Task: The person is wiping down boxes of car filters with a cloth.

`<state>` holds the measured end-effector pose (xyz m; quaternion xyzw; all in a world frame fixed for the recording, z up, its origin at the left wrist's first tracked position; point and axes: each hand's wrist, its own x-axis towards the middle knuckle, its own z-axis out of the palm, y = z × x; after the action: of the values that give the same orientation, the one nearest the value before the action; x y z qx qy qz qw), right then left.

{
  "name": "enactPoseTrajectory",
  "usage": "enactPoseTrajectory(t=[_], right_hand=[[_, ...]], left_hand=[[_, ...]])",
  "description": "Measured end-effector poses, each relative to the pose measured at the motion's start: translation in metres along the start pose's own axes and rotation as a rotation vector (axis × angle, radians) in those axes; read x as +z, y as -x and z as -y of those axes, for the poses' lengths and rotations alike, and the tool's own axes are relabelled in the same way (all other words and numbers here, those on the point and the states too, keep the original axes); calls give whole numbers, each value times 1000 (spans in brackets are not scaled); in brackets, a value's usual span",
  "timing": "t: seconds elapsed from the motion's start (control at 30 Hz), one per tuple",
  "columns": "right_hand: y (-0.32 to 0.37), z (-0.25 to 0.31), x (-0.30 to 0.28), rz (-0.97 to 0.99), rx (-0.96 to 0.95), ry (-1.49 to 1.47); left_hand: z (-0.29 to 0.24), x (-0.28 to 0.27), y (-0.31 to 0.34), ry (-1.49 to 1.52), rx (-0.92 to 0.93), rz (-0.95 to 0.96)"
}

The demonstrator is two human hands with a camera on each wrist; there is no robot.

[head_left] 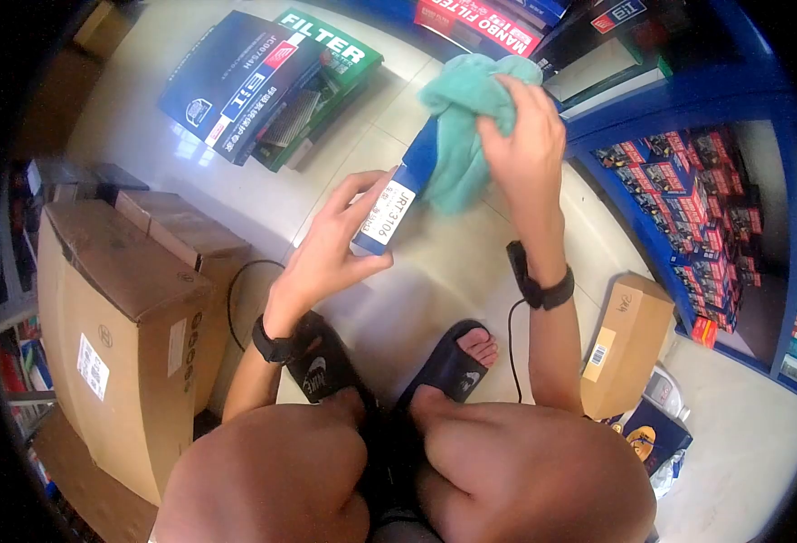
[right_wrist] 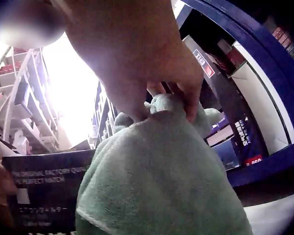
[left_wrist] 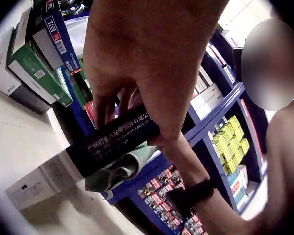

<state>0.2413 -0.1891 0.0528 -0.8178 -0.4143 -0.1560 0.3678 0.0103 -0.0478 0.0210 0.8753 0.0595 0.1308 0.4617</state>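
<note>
My left hand (head_left: 328, 237) grips a flat, dark blue box (head_left: 388, 214) by its end, thumb on the near side and fingers on the far side. A white label on that end reads JRT-3106. White print runs along the box's narrow side (left_wrist: 112, 139) in the left wrist view. My right hand (head_left: 527, 145) pinches a bunched mint-green cloth (head_left: 462, 176), which drapes over the far part of the box and hides it. In the right wrist view the cloth (right_wrist: 159, 166) hangs from the fingertips, overlapping the printed box face (right_wrist: 44, 191).
Stacked filter boxes (head_left: 245, 77) lie on the floor ahead. Brown cartons (head_left: 127, 299) stand at the left, with another carton (head_left: 629, 344) at the right. Blue shelving (head_left: 688, 104) holding many small boxes borders the right side. My sandalled feet are below the hands.
</note>
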Motion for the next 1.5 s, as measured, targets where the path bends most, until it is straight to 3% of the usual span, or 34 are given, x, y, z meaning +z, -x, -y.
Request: enactPoseTrajectory(t=[0.1, 0.17, 0.23, 0.3, 0.33, 0.4, 0.5, 0.63, 0.77, 0.87, 0.97, 1.07, 1.13, 1.17, 1.23, 1.3, 1.5], right_hand=[[-6, -10, -3, -7, 5, 59], [2, 0, -4, 38, -135, 1], [17, 24, -10, 81, -152, -77], [31, 51, -19, 264, -124, -188], [36, 58, -18, 267, -125, -191], [43, 65, -16, 247, -101, -190], [31, 54, -15, 226, -38, -234], [8, 14, -1, 64, -62, -91], [-16, -7, 2, 24, -55, 69], [-22, -15, 9, -66, -13, 286], [-14, -5, 2, -35, 59, 295], [-8, 5, 4, -43, 19, 203], [-5, 9, 4, -38, 8, 147], [-4, 9, 4, -18, 7, 138], [0, 12, 1, 1, 9, 128], [1, 14, -5, 27, 44, 68], [6, 13, -9, 140, 114, 91]], left_hand=[[3, 2, -1, -17, 8, -16], [1, 0, -3, 0, -5, -23], [3, -2, -1, 18, -22, -32], [7, -5, 3, -19, -107, 50], [10, -6, 4, -19, -110, 49], [15, -5, 4, -65, 57, -1], [8, -7, 2, -16, -35, 34], [-2, -6, -4, -42, 43, -10], [-10, -13, -6, -102, -18, 54], [-19, -22, -6, -213, -171, 112], [-16, -29, -4, -221, -211, 125], [-5, -31, -2, -171, -135, -65], [-10, -37, -1, -77, -354, -111], [-6, -37, 2, -77, -353, -116], [8, -36, 10, 133, -335, -302], [4, -40, 10, 377, -427, -432], [15, -55, 18, 674, -283, -660]])
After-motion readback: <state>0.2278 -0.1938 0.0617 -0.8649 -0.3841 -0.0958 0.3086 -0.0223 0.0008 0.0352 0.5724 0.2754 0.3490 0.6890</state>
